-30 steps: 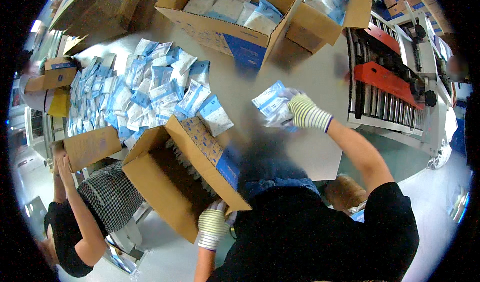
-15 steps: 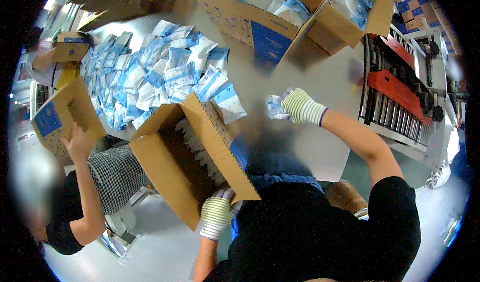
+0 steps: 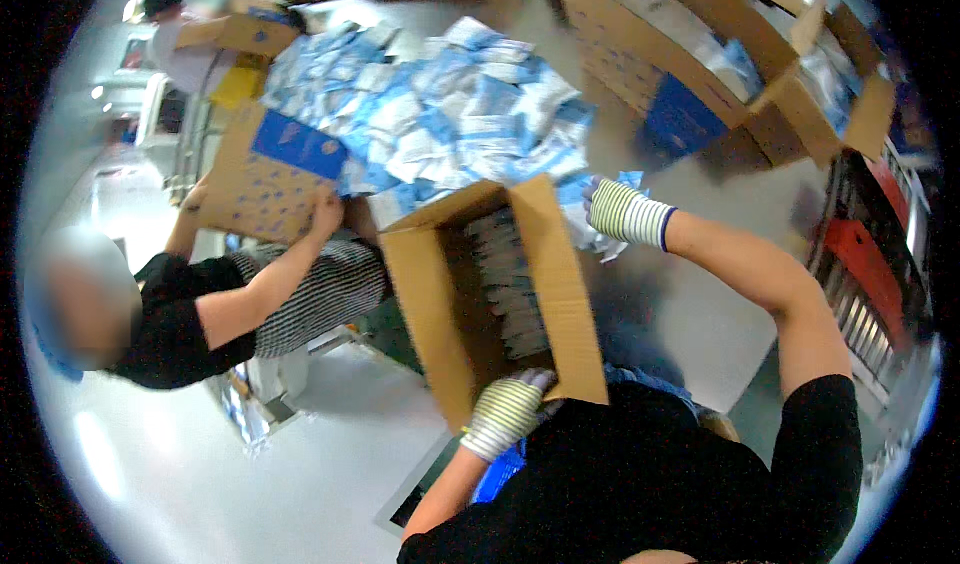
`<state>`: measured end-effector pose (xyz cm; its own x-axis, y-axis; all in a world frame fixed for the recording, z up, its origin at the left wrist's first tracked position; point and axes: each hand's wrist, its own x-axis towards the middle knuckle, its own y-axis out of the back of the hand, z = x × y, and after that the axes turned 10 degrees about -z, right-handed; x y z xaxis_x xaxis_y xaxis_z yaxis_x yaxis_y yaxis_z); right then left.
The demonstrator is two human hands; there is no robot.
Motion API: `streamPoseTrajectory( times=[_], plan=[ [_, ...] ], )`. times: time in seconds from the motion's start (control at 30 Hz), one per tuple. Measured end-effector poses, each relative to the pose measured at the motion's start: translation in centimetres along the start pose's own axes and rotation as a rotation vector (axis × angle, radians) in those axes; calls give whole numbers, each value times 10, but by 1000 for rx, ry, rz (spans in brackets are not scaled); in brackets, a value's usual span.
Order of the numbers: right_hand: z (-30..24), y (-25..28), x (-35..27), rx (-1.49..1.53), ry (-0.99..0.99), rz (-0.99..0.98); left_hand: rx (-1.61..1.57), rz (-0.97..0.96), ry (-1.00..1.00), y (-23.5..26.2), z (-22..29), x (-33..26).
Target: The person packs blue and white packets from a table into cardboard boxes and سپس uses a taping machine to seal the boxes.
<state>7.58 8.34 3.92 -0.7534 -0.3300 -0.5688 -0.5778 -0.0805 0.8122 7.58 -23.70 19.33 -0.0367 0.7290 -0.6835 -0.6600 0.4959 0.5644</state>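
My left hand (image 3: 503,412), in a green-and-white striped glove, is closed on the near edge of an open cardboard box (image 3: 570,294). The box tilts toward me, with a row of packets (image 3: 508,284) standing along its right inner wall. My right hand (image 3: 628,214), gloved alike, is closed on a white-and-blue packet (image 3: 608,246) beside the box's far right corner; its fingertips are partly hidden. Just beyond the box spreads a heap of white-and-blue packets (image 3: 490,109) on the table.
At left a co-worker (image 3: 180,314) holds another cardboard box (image 3: 265,179) with both hands. A second person (image 3: 180,44) stands farther back. Large packet-filled cartons (image 3: 690,59) stand at the far right. Beside the table is a roller conveyor (image 3: 865,314) with red parts.
The view has swung, shifting the scene rightward. My right hand has come nearer the box and heap with the packet. The co-worker's box has turned, showing its printed side. My left hand keeps its hold.
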Motion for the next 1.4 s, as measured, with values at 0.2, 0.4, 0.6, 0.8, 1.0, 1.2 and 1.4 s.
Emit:
streamPoseTrajectory(
  times=[0.2, 0.4, 0.6, 0.8, 1.0, 1.2, 1.4],
  plan=[
    [37, -137, 160, 157, 145, 362, 2, 4, -22, 23, 10, 6],
    [5, 37, 0, 149, -201, -445, -4, 48, -9, 2, 1, -1],
    [-44, -30, -93, 262, -458, -6, 36, 68, -35, -1, 6, 5],
    [-76, -31, -127, 531, -568, -180, 71, 292, -133, -4, 34, 22],
    [-66, 76, -188, 1527, -215, 1100, 68, 353, -158, -8, 49, 26],
    [-137, 152, -109, 565, 38, 555, 234, 457, -239, -23, 39, 29],
    [-188, 108, -28, 456, -32, 251, 177, 526, -256, -40, 30, 13]
  ],
)
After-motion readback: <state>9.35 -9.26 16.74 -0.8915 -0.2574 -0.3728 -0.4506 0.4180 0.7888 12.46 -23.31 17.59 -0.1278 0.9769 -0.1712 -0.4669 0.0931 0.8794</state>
